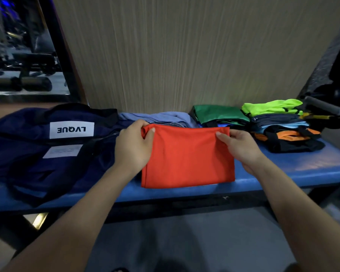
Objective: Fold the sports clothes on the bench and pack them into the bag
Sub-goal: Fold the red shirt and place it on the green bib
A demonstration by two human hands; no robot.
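Observation:
A folded orange-red garment (188,160) lies on the blue bench (302,169) in the middle. My left hand (133,148) pinches its far left corner. My right hand (241,146) pinches its far right corner. To the left lies a dark navy bag (37,146) with a white label, flat on the bench. Behind the red garment sits a crumpled light-blue garment (155,116). A folded green garment (220,114) tops a pile at the back. Further right stands a stack of folded clothes (283,126) with a neon-yellow piece on top.
A wood-grain wall panel (185,52) rises directly behind the bench. A mirror (24,52) at the upper left reflects gym equipment. Dark gear with a grey padded bar (324,105) stands at the bench's right end. Grey floor (175,242) lies below the front edge.

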